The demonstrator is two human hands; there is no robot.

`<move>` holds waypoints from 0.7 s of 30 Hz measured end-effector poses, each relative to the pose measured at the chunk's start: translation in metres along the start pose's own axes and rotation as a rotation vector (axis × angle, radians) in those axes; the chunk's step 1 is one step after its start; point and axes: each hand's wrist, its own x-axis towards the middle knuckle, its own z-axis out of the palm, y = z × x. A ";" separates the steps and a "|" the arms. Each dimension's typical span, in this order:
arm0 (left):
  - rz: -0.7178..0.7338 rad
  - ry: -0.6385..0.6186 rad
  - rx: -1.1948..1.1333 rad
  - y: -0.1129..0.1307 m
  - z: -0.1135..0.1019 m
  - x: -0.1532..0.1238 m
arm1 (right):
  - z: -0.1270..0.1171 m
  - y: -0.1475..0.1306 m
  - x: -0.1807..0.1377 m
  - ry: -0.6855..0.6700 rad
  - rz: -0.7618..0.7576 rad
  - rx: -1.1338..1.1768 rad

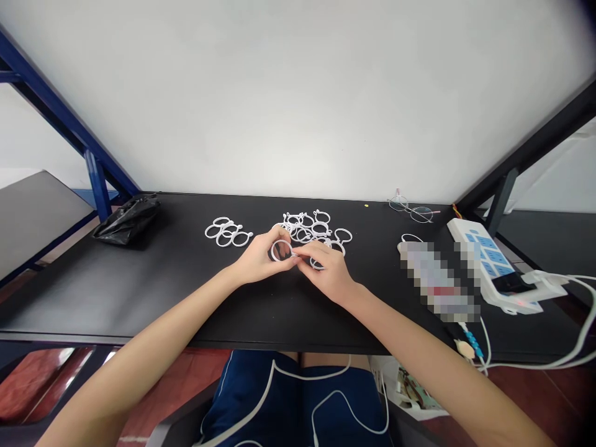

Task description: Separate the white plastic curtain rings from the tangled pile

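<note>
Nearest, a white cable lies across dark blue shorts, short of the front edge of the black surface; just above that surface, around the middle of its width, the left hand and the right hand meet over one white ring; the left grip is curled about the hoop, thumb on its near side and fingers on its far side, while the right grip pinches at the hoop's right end, thumb and forefinger pressed together over what looks like a small end piece, mostly hidden; the step in hand, as I judge it, is close fingertip work at that end; the next move seems to call for a steady left hold and a small, careful effort from the right fingertips; the hoop itself is round, so it has no long axis of its own, but the line through hoop and end piece runs left to right, the end pointing right, the open face turned up towards the viewer; farther off lie a loose pile of white rings and, to the left, a smaller cluster of rings
</note>
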 end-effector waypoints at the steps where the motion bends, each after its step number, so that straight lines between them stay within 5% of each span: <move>1: -0.006 -0.022 -0.013 0.000 -0.001 0.000 | 0.000 0.001 -0.001 0.005 -0.013 -0.006; 7: -0.052 -0.120 -0.008 -0.002 0.001 0.001 | -0.004 0.001 0.001 0.022 0.000 -0.008; 21: -0.058 -0.095 0.008 0.000 -0.001 0.000 | -0.009 -0.007 0.007 -0.026 0.051 0.044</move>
